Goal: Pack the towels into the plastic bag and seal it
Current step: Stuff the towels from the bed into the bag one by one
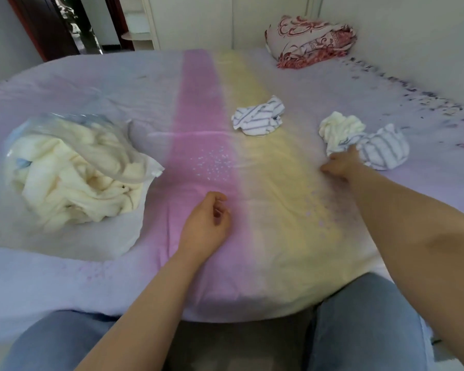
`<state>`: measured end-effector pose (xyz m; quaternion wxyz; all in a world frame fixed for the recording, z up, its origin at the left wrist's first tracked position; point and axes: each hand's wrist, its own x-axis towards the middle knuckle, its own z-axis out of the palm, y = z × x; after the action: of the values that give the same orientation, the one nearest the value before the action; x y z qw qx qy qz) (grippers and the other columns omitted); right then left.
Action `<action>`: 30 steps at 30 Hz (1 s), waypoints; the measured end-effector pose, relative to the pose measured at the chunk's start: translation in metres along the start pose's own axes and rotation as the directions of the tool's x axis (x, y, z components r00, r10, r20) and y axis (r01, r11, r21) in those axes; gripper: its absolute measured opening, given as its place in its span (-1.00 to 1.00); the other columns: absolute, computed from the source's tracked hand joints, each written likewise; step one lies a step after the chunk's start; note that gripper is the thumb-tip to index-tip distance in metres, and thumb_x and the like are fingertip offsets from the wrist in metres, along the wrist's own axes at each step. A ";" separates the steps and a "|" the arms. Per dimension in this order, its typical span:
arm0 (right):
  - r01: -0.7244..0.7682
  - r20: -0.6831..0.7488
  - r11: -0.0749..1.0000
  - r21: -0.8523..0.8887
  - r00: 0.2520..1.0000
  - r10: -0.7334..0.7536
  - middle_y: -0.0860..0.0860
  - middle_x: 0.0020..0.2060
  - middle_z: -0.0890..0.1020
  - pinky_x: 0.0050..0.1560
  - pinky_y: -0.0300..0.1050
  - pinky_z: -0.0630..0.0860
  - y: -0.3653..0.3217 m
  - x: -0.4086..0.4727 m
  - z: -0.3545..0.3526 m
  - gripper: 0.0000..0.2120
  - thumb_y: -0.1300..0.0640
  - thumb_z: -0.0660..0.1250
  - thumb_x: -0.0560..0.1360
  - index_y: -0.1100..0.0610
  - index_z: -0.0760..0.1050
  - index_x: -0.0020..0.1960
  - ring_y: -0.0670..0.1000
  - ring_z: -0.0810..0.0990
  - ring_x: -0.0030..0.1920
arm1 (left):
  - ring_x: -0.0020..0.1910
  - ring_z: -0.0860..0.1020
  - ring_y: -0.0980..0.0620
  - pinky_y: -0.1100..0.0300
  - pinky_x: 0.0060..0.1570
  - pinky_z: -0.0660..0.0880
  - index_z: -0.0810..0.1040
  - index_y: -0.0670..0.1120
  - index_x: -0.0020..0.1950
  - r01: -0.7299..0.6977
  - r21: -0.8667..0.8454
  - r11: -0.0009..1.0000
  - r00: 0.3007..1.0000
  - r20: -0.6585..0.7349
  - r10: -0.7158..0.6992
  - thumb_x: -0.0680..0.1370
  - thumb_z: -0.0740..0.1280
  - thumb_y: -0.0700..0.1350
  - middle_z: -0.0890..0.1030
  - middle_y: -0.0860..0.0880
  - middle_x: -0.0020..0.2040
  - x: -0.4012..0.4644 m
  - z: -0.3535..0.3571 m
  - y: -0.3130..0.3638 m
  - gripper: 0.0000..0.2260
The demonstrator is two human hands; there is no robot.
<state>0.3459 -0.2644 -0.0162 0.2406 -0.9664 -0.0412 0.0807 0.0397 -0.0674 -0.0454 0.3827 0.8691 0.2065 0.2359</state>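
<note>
A clear plastic bag lies on the left of the bed, its mouth open toward the middle, with a large cream towel bunched inside. A crumpled white towel with grey stripes sits near the bed's middle. To the right lie a small cream towel and a second striped towel, side by side. My right hand reaches out and touches the near edge of these two; whether its fingers grip the cloth is hidden. My left hand rests on the sheet, fingers loosely curled, holding nothing.
The bed has a lilac sheet with pink and yellow bands. A folded red-patterned quilt sits at the far right against the wall. A dark wooden door frame stands at the back left. My knees are at the bed's near edge.
</note>
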 end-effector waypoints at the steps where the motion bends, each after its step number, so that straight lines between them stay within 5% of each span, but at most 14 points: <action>1: 0.001 0.036 0.998 -0.055 0.999 0.000 0.24 0.47 0.25 0.49 -0.02 0.04 -0.001 0.005 0.002 -0.41 -0.04 0.22 0.53 0.25 0.25 0.46 0.23 0.13 0.50 | -0.21 0.56 0.02 0.04 -0.06 0.54 0.46 0.03 0.11 0.014 -0.004 1.000 1.000 -0.005 -0.014 0.48 0.28 -0.10 0.57 0.10 -0.20 0.000 0.000 -0.003 -0.79; 3: 0.049 0.068 0.996 -0.073 0.997 -0.044 0.28 0.38 0.38 0.36 -0.07 0.25 -0.006 0.006 0.010 -0.47 0.04 0.26 0.51 0.33 0.35 0.37 0.23 0.34 0.39 | -0.20 0.57 -0.02 0.02 -0.04 0.54 0.47 0.01 0.12 0.041 0.000 0.999 0.999 -0.013 -0.041 0.51 0.29 -0.14 0.60 0.03 -0.20 -0.002 0.000 -0.007 -0.80; 7: 0.015 -0.102 0.998 0.059 0.995 -0.009 0.23 0.39 0.33 0.21 -0.04 0.34 -0.006 0.005 0.015 -0.43 0.06 0.20 0.41 0.21 0.34 0.40 0.26 0.36 0.35 | -0.20 0.58 -0.05 0.05 -0.04 0.52 0.48 0.00 0.12 0.064 0.001 0.998 0.998 -0.018 -0.064 0.52 0.29 -0.17 0.62 -0.04 -0.21 -0.004 0.001 -0.009 -0.80; 10: -0.077 -0.211 0.973 0.216 0.969 0.124 0.19 0.49 0.15 0.16 0.02 0.29 0.005 0.013 0.006 -0.23 0.10 0.16 0.51 0.15 -0.24 0.54 0.27 0.28 0.41 | -0.19 0.57 -0.05 0.10 -0.05 0.50 0.48 -0.01 0.13 0.064 0.005 0.998 0.998 0.000 -0.064 0.52 0.30 -0.16 0.62 -0.03 -0.19 -0.004 0.000 -0.008 -0.80; 12: -0.029 -0.232 0.986 0.163 0.970 0.067 0.20 0.48 0.20 0.42 0.20 0.16 0.019 0.014 0.002 -0.41 0.11 0.10 0.57 0.25 0.00 0.53 0.22 0.20 0.47 | -0.18 0.57 -0.04 0.13 -0.05 0.49 0.49 -0.01 0.12 0.073 0.014 0.997 0.997 0.012 -0.073 0.52 0.30 -0.16 0.62 -0.02 -0.17 -0.002 0.000 -0.007 -0.81; 14: -0.019 -0.213 0.991 0.130 0.976 0.047 0.18 0.35 0.42 0.45 0.13 0.15 0.023 0.009 0.001 -0.62 0.19 0.10 0.60 0.25 0.35 0.38 0.20 0.32 0.40 | -0.17 0.57 -0.05 0.13 -0.04 0.49 0.50 -0.01 0.11 0.095 0.009 0.995 0.995 0.017 -0.095 0.52 0.30 -0.15 0.62 -0.02 -0.15 0.003 0.003 -0.005 -0.83; 17: -0.010 -0.251 0.965 0.263 0.965 0.079 0.24 0.28 0.47 0.35 0.08 0.29 0.011 -0.010 0.011 -0.66 0.14 0.11 0.60 0.27 0.41 0.30 0.24 0.41 0.32 | -0.20 0.55 -0.04 0.09 -0.03 0.51 0.49 0.00 0.09 0.099 -0.030 0.995 0.995 0.012 -0.099 0.51 0.30 -0.13 0.61 -0.02 -0.17 0.014 0.013 -0.001 -0.84; 19: 0.174 -0.304 0.927 0.333 0.950 -0.069 0.21 0.17 0.57 0.23 0.05 0.39 0.001 -0.030 0.020 -0.69 0.12 0.13 0.58 0.22 0.48 0.23 0.22 0.52 0.20 | -0.22 0.53 -0.02 0.08 -0.05 0.52 0.45 0.02 0.07 0.074 -0.094 0.993 0.997 0.020 -0.073 0.47 0.30 -0.11 0.58 0.01 -0.16 0.020 0.023 0.004 -0.81; 23: 0.380 -0.079 0.844 0.379 0.922 -0.380 -0.08 -0.11 0.59 -0.05 -0.21 0.45 -0.039 -0.119 0.029 -0.76 0.15 0.26 0.49 0.12 0.53 0.14 -0.13 0.56 -0.11 | 0.10 0.49 0.00 0.13 0.12 0.49 0.32 0.06 0.34 0.042 -0.226 0.973 0.993 0.115 -0.016 0.42 0.48 -0.15 0.41 0.02 0.23 0.020 0.031 0.017 -0.44; 26: 0.293 0.174 0.701 0.650 0.841 -0.512 0.08 -0.38 0.52 -0.49 -0.32 0.35 -0.071 -0.186 0.025 -0.79 0.26 0.28 0.45 0.25 0.56 0.06 -0.20 0.42 -0.55 | 0.45 0.23 0.08 0.20 0.38 0.29 0.17 0.01 0.52 -0.052 -0.237 0.970 0.983 0.161 0.092 0.28 0.55 0.07 0.21 0.11 0.45 0.016 0.019 0.025 -0.09; 28: 0.205 0.285 0.638 0.742 0.765 -0.578 0.13 -0.35 0.51 -0.53 -0.34 0.34 -0.080 -0.217 0.018 -0.78 0.33 0.26 0.50 0.29 0.56 0.12 -0.18 0.43 -0.56 | 0.43 0.32 0.10 0.19 0.36 0.33 0.33 -0.01 0.44 -0.075 -0.345 0.936 0.980 0.147 0.132 0.32 0.55 -0.05 0.38 0.04 0.43 0.008 0.003 0.022 -0.26; 30: 0.370 0.204 0.647 0.667 0.744 -0.636 0.02 -0.09 0.56 -0.14 -0.35 0.52 -0.086 -0.229 0.017 -0.72 0.23 0.35 0.49 0.19 0.56 0.19 -0.25 0.57 -0.15 | 0.17 0.52 0.24 0.38 0.07 0.46 0.44 0.06 0.22 -0.023 -0.443 0.896 0.996 0.072 0.061 0.40 0.47 -0.25 0.55 0.11 0.20 -0.010 -0.019 0.021 -0.54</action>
<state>0.1145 -0.2076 0.0403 0.5244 -0.7484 -0.3390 0.2234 0.0247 -0.0746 -0.0203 0.5730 0.7730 0.1123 0.2481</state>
